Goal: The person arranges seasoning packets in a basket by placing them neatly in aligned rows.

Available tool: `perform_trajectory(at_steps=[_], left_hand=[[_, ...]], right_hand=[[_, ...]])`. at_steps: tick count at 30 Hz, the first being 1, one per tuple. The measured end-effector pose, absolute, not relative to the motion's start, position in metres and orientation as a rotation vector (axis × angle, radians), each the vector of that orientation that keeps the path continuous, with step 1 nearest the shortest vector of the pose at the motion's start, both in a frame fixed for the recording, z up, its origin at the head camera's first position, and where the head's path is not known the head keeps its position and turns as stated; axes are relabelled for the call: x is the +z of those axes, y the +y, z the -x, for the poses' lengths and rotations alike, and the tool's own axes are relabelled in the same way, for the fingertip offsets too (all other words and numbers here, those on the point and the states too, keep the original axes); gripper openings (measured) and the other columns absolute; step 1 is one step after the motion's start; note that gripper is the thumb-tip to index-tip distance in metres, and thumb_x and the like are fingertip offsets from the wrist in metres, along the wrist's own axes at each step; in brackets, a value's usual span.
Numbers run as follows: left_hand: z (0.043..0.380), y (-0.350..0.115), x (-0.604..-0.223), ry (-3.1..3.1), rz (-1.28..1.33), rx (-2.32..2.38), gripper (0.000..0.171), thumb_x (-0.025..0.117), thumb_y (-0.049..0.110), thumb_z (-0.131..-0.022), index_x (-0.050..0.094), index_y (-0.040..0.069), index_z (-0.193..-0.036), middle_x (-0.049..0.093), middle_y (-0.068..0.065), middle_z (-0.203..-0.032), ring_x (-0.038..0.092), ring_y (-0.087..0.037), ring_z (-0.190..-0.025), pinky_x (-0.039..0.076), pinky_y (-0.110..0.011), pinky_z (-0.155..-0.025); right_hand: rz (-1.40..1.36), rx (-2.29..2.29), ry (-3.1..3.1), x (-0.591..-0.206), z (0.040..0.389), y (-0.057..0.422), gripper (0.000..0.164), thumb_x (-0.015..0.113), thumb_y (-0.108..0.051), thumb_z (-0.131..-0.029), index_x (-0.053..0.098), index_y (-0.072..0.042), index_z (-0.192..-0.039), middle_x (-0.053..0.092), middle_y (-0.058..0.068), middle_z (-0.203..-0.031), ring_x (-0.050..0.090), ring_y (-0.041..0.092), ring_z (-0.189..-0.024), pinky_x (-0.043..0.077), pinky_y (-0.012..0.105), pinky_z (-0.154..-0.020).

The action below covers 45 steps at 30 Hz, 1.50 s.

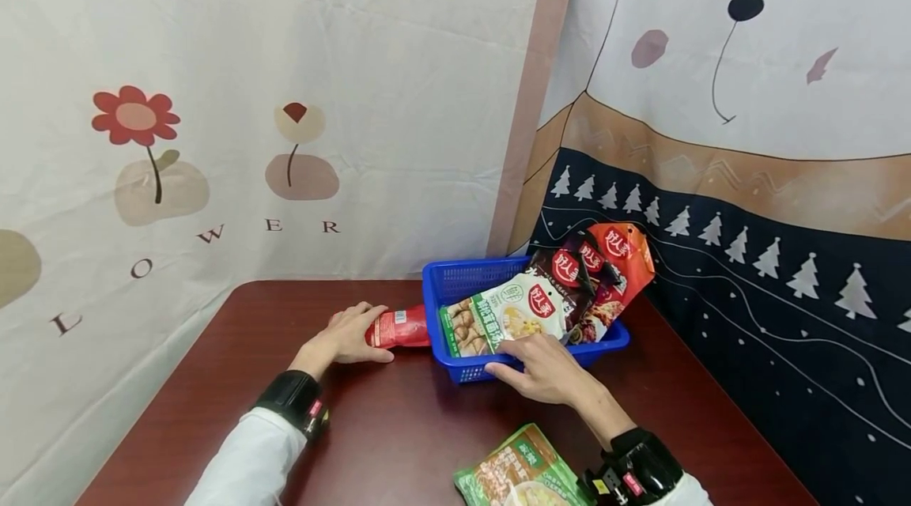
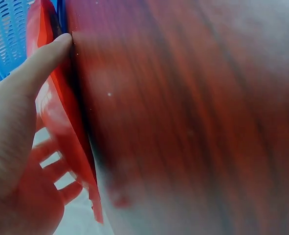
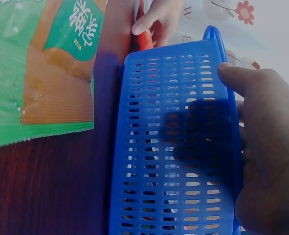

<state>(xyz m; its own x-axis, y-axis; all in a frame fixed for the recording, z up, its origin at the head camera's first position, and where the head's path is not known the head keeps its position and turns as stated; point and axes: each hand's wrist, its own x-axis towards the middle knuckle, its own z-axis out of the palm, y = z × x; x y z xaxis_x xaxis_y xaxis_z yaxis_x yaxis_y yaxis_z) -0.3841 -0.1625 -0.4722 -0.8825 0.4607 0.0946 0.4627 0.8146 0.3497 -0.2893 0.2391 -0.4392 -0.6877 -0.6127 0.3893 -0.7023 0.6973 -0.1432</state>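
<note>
My left hand point(image 1: 350, 334) lies across the left end of a red packet point(image 1: 400, 328) on the table, its thumb at the near edge and its fingers on the far side. In the left wrist view that red packet point(image 2: 61, 112) sits between thumb and fingers. My right hand point(image 1: 544, 368) grips the near rim of a blue plastic basket point(image 1: 470, 371), thumb outside and fingers over the rim. Several food packets fill the basket: a white and green one point(image 1: 530, 300), dark ones point(image 1: 565, 269) and an orange-red one point(image 1: 622, 253). The red packet's right end meets the basket's left side.
A green and brown food packet point(image 1: 523, 474) lies flat near the front of the dark red wooden table point(image 1: 384, 427), beside my right forearm. Printed cloth hangs behind point(image 1: 398, 95) and along the right side point(image 1: 747, 269) of the table.
</note>
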Motion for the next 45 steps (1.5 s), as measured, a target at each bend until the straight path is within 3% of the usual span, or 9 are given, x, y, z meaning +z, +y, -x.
perform_trajectory(at_steps=[6,12,17,22,30,41,45], left_hand=[[0.380,-0.164,-0.472,-3.004,0.685,-0.516,0.092,0.091,0.050,-0.077,0.062,0.005,-0.152,0.064,-0.014,-0.128,0.060,-0.030,-0.117,0.054,-0.057,-0.101],[0.377,-0.174,-0.474,-2.993,0.640,-0.525,0.077,0.087,0.047,-0.071,0.065,0.008,-0.133,0.065,-0.006,-0.114,0.060,-0.023,-0.107,0.047,-0.049,-0.092],[0.373,-0.186,-0.471,-2.989,0.581,-0.561,0.076,0.088,0.048,-0.073,0.064,0.008,-0.133,0.069,-0.003,-0.110,0.061,-0.020,-0.103,0.042,-0.044,-0.089],[0.366,-0.201,-0.464,-2.936,0.501,-0.614,0.081,0.089,0.048,-0.075,0.063,0.005,-0.138,0.071,-0.007,-0.111,0.062,-0.023,-0.104,0.042,-0.045,-0.088],[0.356,-0.211,-0.440,-2.797,0.443,-0.667,0.082,0.088,0.045,-0.079,0.060,0.005,-0.144,0.072,-0.009,-0.116,0.062,-0.025,-0.109,0.040,-0.045,-0.090],[0.327,-0.168,-0.402,-2.564,0.655,-0.704,0.080,0.093,0.036,-0.076,0.061,0.008,-0.143,0.072,-0.008,-0.130,0.064,-0.026,-0.115,0.042,-0.045,-0.094],[0.315,-0.148,-0.388,-2.490,0.744,-0.693,0.080,0.096,0.035,-0.075,0.061,0.009,-0.141,0.072,-0.006,-0.128,0.064,-0.024,-0.114,0.044,-0.046,-0.095]], right_hand=[[-1.032,0.394,-2.593,-0.440,0.289,0.239,0.026,0.075,-0.045,-0.108,0.073,-0.024,-0.092,0.068,-0.012,-0.073,0.056,-0.002,-0.065,0.042,0.019,-0.062],[-1.027,0.387,-2.611,-0.439,0.289,0.239,0.027,0.074,-0.046,-0.108,0.074,-0.023,-0.093,0.060,-0.015,-0.070,0.050,-0.002,-0.064,0.039,0.019,-0.062],[-1.023,0.390,-2.622,-0.438,0.289,0.239,0.027,0.074,-0.046,-0.108,0.074,-0.023,-0.094,0.056,-0.016,-0.070,0.047,-0.003,-0.064,0.038,0.019,-0.062],[-1.024,0.379,-2.621,-0.438,0.289,0.238,0.027,0.074,-0.046,-0.108,0.074,-0.023,-0.093,0.055,-0.016,-0.069,0.047,-0.002,-0.063,0.037,0.019,-0.062],[-1.024,0.405,-2.627,-0.439,0.289,0.239,0.027,0.073,-0.046,-0.109,0.078,-0.021,-0.100,0.069,-0.013,-0.076,0.055,-0.003,-0.067,0.043,0.019,-0.064],[-1.023,0.389,-2.629,-0.440,0.290,0.240,0.027,0.073,-0.046,-0.108,0.077,-0.022,-0.097,0.056,-0.016,-0.070,0.047,-0.002,-0.064,0.039,0.019,-0.062],[-1.021,0.386,-2.623,-0.441,0.291,0.240,0.028,0.073,-0.047,-0.109,0.077,-0.022,-0.098,0.060,-0.016,-0.072,0.049,-0.002,-0.065,0.040,0.020,-0.063]])
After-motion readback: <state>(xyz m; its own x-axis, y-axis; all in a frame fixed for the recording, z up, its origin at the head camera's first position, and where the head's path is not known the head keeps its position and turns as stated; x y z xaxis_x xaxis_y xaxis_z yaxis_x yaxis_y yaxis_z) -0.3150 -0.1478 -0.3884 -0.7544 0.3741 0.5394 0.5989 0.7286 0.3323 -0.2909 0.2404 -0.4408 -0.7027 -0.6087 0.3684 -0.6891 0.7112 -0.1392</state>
